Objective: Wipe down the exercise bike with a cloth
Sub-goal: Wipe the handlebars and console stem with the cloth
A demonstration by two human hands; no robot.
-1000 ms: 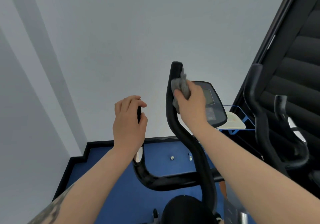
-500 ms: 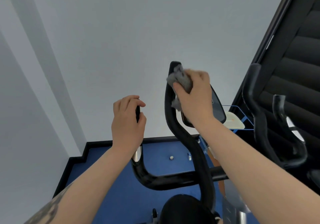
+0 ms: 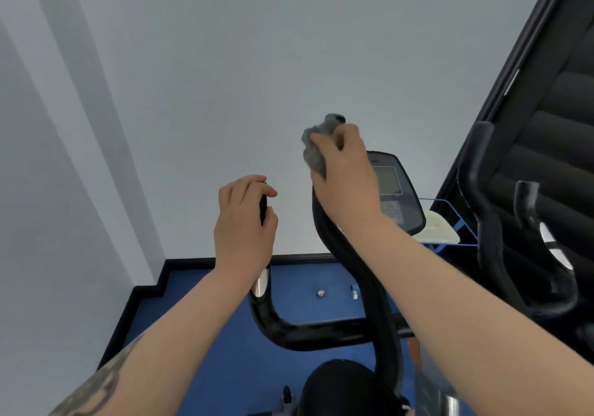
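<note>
A: Head view, handlebars. Right hand (image 3: pixel 345 174) is wrapped round the cloth (image 3: pixel 313 152), holding it bunched against the tip of the right bar (image 3: pixel 350 274). The cloth sits at about one o'clock from frame centre, just left of the console (image 3: pixel 397 190).

B: And the other hand?

A: Left hand (image 3: pixel 246 222) has fingers and thumb curled round the top of the left bar (image 3: pixel 266 312), at roughly eleven o'clock from the seat (image 3: pixel 340 386). It holds no cloth; I judge it steadies the bike.

B: What has changed?

A: Over the last second the right hand and cloth have climbed the bar. A second ago the bare black tip stood clear above the cloth; now the cloth covers the tip and only a small end shows above the fingers. The left hand has not moved.

B: Meaning?

A: My judgement: the upward stroke on the right bar has reached its end. The left bar, crossbar, console and seat remain to be wiped. The second bike (image 3: pixel 501 222) at three o'clock is untouched.
</note>
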